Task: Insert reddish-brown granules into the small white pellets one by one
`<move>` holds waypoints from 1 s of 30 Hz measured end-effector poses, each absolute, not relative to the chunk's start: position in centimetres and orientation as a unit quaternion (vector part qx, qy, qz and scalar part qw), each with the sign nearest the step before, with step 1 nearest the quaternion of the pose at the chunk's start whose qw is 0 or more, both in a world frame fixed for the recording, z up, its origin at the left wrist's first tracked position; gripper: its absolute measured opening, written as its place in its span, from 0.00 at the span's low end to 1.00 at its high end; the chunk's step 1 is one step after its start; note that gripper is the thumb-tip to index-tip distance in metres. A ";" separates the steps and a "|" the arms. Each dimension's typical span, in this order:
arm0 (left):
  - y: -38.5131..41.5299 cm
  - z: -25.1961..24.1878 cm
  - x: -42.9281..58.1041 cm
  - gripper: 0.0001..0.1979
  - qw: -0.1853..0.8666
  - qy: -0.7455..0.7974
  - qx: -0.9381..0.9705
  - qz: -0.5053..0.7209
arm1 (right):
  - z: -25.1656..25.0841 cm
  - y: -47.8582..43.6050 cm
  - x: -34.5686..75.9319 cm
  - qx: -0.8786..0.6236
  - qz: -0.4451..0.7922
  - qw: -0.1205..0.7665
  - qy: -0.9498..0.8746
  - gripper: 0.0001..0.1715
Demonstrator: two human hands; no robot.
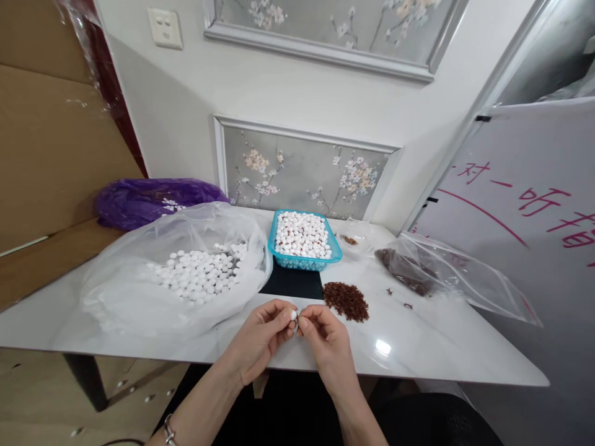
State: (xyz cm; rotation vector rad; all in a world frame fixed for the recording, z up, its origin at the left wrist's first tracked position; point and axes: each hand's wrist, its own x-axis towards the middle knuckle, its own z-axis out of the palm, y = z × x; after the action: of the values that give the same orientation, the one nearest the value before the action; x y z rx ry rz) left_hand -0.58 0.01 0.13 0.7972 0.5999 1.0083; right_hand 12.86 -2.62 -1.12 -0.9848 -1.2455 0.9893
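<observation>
Near the table's front edge, my left hand [260,337] pinches a small white ball [293,314] between thumb and fingers. My right hand [329,339] meets it there, its thumb and forefinger pressed together right beside the ball. What sits in that right pinch is too small to make out. Behind the right hand lies a heap of small reddish-brown pieces [346,301]. A blue plastic basket [334,249] full of white balls, with brown bits among them, stands farther back. To the left, a clear plastic bag [116,297] lies open with many loose white balls [204,272] inside.
A dark mat [292,282] lies under the basket's front. Behind the open bag is a purple bag [130,204], with cardboard [51,148] at left. A zip bag [469,272] of brown pieces lies right, near a whiteboard [520,204]. Several balls lie on the floor.
</observation>
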 end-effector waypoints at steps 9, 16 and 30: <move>0.0 0.0 -0.6 0.06 0.752 0.285 0.369 0.466 | -1.5 -2.6 13.0 -0.440 0.379 0.589 -0.562 0.07; -0.1 -0.2 -0.7 0.05 0.745 0.288 0.375 0.471 | -1.5 -2.8 12.9 -0.450 0.351 0.583 -0.579 0.07; -0.1 -0.2 -0.8 0.06 0.746 0.291 0.379 0.464 | -1.1 -2.7 12.6 -0.458 0.340 0.574 -0.588 0.08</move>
State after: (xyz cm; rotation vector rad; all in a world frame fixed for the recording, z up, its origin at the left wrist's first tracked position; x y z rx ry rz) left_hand -0.80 -0.14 -0.24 0.8302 0.6376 1.0153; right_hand 12.64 -2.74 -1.11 -1.0727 -1.3779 0.7961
